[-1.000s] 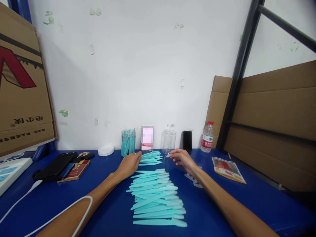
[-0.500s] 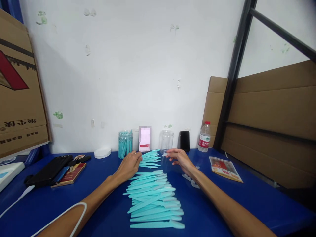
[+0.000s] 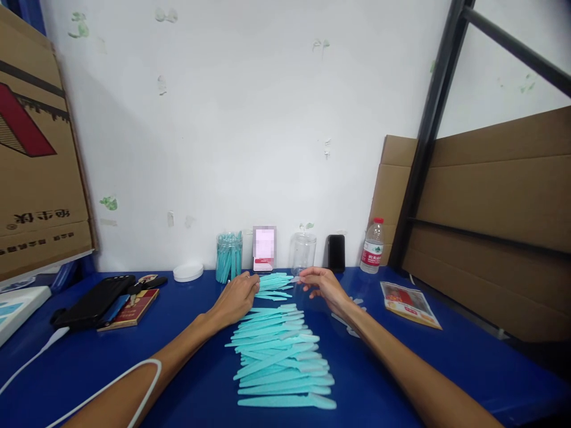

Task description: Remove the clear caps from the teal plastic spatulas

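Turquoise sticks (image 3: pixel 285 356) are the main event here, and going by how they lie I'd call it well along but not finished. The big overlapping spread runs from the middle of the frame down to the lower middle of the blue surface (image 3: pixel 196 368), and most of those have wider, paler right ends that look like they've got covers on, so I'd count that lot as done. Just above it, around the center, is a smaller bunch (image 3: pixel 274 294) with slimmer ends that look bare to me, so that's probably what's left. The right hand (image 3: pixel 325 288) has a small clear piece (image 3: pixel 295 279) pinched in its fingertips, right by the tips of that bunch; can't tell if it's touching a stick. The left hand (image 3: pixel 236 297) has its fingers bunched in close at the other end, but whether they're gripping one is hard to say, tbh. More clear pieces (image 3: pixel 341 321) lie right of center, partly behind the right forearm, too hidden to count. There's also a jar packed with sticks (image 3: pixel 229 261) left of center near the wall; can't tell if those have covers.
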Tool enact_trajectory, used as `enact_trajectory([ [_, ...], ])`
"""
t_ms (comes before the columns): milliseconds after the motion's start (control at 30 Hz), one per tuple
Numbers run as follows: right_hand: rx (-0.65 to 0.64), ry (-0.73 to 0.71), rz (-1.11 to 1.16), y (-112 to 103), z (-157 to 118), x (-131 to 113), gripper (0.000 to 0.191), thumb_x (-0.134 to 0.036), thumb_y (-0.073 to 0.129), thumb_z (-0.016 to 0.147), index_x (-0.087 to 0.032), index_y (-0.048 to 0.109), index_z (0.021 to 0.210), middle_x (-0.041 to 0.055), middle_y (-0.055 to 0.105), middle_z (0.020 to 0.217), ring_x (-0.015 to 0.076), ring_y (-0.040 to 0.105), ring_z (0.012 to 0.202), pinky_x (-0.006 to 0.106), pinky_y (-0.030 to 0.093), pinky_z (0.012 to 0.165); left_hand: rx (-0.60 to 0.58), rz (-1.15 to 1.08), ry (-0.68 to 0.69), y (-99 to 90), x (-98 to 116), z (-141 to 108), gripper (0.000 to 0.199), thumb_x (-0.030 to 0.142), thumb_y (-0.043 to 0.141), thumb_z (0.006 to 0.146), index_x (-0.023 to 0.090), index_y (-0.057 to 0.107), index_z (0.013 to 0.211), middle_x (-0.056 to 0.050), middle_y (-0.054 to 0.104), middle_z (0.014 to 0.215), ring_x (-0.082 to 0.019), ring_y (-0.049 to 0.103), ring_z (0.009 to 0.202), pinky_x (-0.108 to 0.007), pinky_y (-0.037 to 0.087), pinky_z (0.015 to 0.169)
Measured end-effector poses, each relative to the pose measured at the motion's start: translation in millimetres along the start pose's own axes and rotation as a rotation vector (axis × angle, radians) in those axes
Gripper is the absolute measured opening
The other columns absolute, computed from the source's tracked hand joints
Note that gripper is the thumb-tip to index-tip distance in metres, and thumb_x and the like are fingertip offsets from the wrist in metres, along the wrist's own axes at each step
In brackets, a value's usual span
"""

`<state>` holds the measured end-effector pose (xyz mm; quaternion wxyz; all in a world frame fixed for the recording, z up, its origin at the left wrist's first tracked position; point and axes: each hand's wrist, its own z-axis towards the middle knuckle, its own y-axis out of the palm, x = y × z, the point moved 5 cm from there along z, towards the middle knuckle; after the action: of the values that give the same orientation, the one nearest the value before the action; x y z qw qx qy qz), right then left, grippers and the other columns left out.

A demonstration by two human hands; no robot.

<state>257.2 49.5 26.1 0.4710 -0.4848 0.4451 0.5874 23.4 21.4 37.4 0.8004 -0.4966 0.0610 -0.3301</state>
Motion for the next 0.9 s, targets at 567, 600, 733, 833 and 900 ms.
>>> enact_trajectory([
  [567,0.047,-0.006,-0.028,-0.4,-0.4,-0.6,0.019,-0.022,0.071,0.061,-0.015,0.067,0.079,0.0066,0.071,0.075,0.013,0.058,0.057,0.02,0.043,0.043,-0.016,-0.036,-0.022,4.8,-5.9,0.0,0.03,0.027,0.028,0.097,0.022,0.045,0.073,-0.001,0.051,0.072,-0.021,0.052,0.077,-0.03,0.037,0.068],
  [600,0.045,-0.007,-0.027,0.2,-0.4,0.0,0.019,-0.022,0.071,0.061,-0.015,0.067,0.079,0.0065,0.071,0.076,0.013,0.058,0.058,0.02,0.044,0.043,-0.019,-0.036,-0.016,5.2,-4.7,-0.1,0.029,0.027,0.028,0.097,0.022,0.045,0.073,-0.001,0.051,0.073,-0.02,0.052,0.077,-0.03,0.037,0.068],
  [733,0.018,-0.015,-0.018,2.8,-1.7,0.7,0.019,-0.022,0.071,0.063,-0.015,0.067,0.081,0.0068,0.071,0.077,0.0133,0.059,0.059,0.021,0.044,0.044,-0.028,-0.028,0.001,6.5,0.6,-0.8,0.029,0.027,0.029,0.097,0.022,0.043,0.073,-0.001,0.049,0.071,-0.02,0.051,0.075,-0.03,0.036,0.067],
  [833,-0.021,-0.02,-0.012,6.2,-3.2,0.3,0.02,-0.023,0.071,0.063,-0.015,0.068,0.081,0.0073,0.071,0.078,0.0139,0.06,0.06,0.021,0.045,0.044,-0.035,-0.021,0.01,6.9,4.7,-1.2,0.028,0.026,0.029,0.097,0.022,0.043,0.073,-0.001,0.049,0.072,-0.02,0.051,0.074,-0.03,0.035,0.066],
  [900,-0.048,-0.021,-0.008,8.8,-4.1,0.1,0.021,-0.024,0.072,0.063,-0.014,0.068,0.081,0.0074,0.071,0.077,0.0144,0.061,0.061,0.021,0.045,0.045,-0.038,-0.018,0.017,7.2,7.0,-1.4,0.027,0.026,0.029,0.097,0.022,0.042,0.074,-0.001,0.049,0.072,-0.02,0.051,0.074,-0.03,0.035,0.066],
])
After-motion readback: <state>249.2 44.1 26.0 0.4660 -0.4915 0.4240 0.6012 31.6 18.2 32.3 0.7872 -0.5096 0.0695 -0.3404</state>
